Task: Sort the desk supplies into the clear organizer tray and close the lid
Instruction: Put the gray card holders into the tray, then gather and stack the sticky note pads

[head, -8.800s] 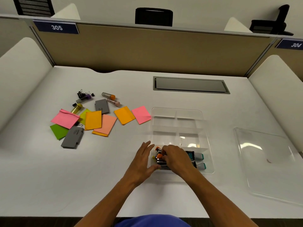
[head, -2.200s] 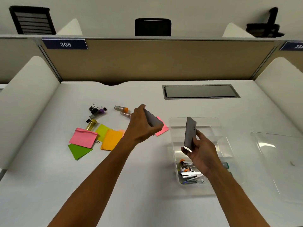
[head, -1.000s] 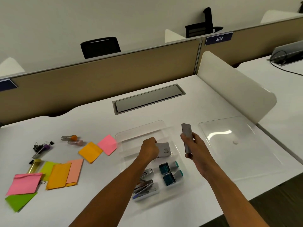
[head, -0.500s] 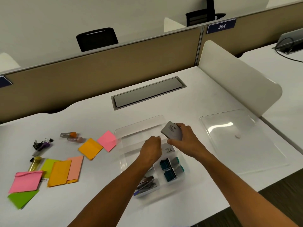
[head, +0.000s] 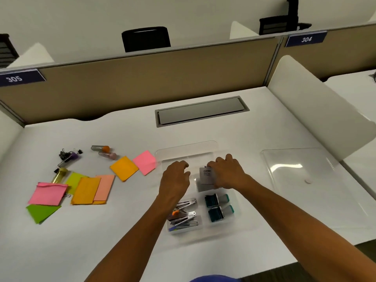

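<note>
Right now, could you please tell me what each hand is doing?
Left hand: loosely curled over the tray, holding nothing visible.
Right hand: holding the grey box in the tray.

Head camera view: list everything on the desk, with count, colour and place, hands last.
organizer tray: 1, clear, desk centre
lid: 1, clear, on the desk right of the tray
grey boxes: 2, stacked in the tray's middle right compartment
staplers: several, silver, near left compartment; exact count unclear
stamps: 2, teal, near right compartment
sticky note pads: about eight, pink, orange, peach, green and yellow, on the desk left of the tray
tubes: 4, orange, pink, purple and yellow, far left
binder clips: small black cluster, far left
cable hatch: 1, grey, far centre
left hand: over the tray, holds nothing
right hand: holds the top grey box
</note>
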A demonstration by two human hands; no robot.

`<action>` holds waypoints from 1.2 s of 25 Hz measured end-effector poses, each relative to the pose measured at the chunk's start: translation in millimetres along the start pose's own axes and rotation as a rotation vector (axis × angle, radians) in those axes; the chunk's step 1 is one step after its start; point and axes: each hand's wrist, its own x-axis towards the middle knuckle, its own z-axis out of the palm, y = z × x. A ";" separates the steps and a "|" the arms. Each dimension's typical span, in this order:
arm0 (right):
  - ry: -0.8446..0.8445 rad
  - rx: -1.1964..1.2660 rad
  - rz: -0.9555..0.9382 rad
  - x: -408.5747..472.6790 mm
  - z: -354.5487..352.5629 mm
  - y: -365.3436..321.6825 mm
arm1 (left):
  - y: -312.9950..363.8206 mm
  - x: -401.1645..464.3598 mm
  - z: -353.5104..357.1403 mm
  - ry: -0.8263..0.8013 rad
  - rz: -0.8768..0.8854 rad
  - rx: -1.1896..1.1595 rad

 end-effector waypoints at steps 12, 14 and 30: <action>-0.293 0.052 -0.069 18.0 -17.7 -16.3 | -41.0 -36.1 -28.9 0.091 -0.115 0.029; -0.330 0.063 -0.061 19.0 -18.9 -21.5 | -46.8 -40.3 -29.4 0.091 -0.128 0.023; -0.108 0.587 -0.250 21.0 -45.4 -106.0 | -109.9 -62.2 -59.4 0.142 -0.333 -0.126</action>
